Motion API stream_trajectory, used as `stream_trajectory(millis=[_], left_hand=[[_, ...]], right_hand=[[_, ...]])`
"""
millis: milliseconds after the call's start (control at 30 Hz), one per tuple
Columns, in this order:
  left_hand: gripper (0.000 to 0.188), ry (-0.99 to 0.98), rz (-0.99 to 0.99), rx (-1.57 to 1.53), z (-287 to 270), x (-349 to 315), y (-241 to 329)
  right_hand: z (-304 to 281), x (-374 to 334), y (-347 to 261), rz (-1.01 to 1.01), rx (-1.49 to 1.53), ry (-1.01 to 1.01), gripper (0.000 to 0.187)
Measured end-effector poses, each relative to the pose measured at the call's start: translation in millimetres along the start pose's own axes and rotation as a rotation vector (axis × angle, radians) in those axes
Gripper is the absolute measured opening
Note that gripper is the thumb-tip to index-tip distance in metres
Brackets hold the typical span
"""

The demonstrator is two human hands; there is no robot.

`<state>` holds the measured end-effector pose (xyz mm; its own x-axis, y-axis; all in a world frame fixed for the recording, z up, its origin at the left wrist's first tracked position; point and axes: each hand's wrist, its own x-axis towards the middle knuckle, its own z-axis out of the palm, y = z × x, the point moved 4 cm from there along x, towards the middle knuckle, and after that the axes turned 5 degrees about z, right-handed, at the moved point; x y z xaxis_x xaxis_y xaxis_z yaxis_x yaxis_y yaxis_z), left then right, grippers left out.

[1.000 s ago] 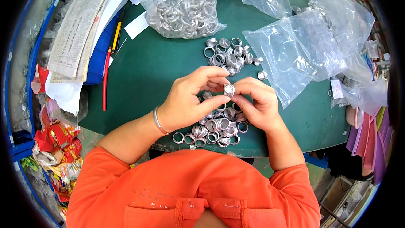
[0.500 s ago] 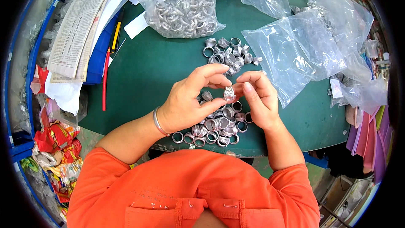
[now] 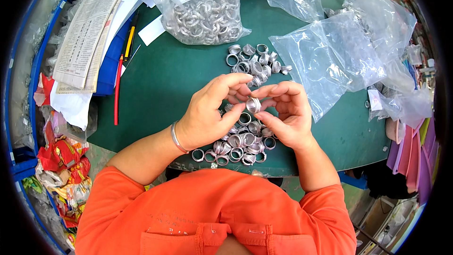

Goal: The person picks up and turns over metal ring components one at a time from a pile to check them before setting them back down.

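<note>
A silver-grey metal ring [image 3: 253, 105] is pinched between the thumb and fingertips of my right hand [image 3: 291, 115], its round opening turned partly toward me. My left hand [image 3: 210, 106], with a bangle at the wrist, curves close on the ring's left side. Its thumb and forefinger are apart, and its other fingertips come near the ring's upper edge; whether they touch it I cannot tell. Below my hands lies a near pile of similar rings [image 3: 237, 140], partly covered by my left fingers. Beyond my fingers sits a far pile of rings [image 3: 256, 67].
A clear bag full of rings [image 3: 207, 16] stands at the back of the green table [image 3: 146, 94]. Flat plastic bags [image 3: 325, 56] spread over the right side. At left are a blue tray [image 3: 109, 68] with papers [image 3: 89, 33], a red pen [image 3: 118, 89] and a yellow-black pen [image 3: 129, 42].
The ring has turned from showing its patterned face to showing its opening. My left thumb has drawn back from it, and my right thumb has come down onto it.
</note>
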<state>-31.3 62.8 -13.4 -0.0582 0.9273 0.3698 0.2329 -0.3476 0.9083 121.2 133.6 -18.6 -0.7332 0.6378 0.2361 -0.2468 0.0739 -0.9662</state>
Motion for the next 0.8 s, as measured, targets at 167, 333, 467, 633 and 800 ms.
stream_trajectory(millis=[167,333,467,633,800], left_hand=[[0.044,0.005,-0.033,-0.033,-0.2,0.5,-0.4],[0.039,0.016,-0.047,-0.062,0.7,-0.8,0.6],[0.031,-0.073,0.001,0.101,2.8,1.7,2.2],[0.03,-0.281,0.055,0.339,9.9,0.6,-1.0],[0.024,-0.432,0.198,0.432,16.2,-3.2,4.7]], right_hand=[[-0.2,0.5,-0.4,-0.008,-0.023,-0.003,0.047],[-1.8,-0.3,0.3,0.066,0.048,0.053,0.045],[0.9,5.8,-17.3,-0.028,-0.559,-0.009,0.027],[-4.3,4.7,-14.9,0.009,-0.744,-0.064,0.011],[-38.4,5.5,-30.0,-0.022,-1.095,0.373,0.007]])
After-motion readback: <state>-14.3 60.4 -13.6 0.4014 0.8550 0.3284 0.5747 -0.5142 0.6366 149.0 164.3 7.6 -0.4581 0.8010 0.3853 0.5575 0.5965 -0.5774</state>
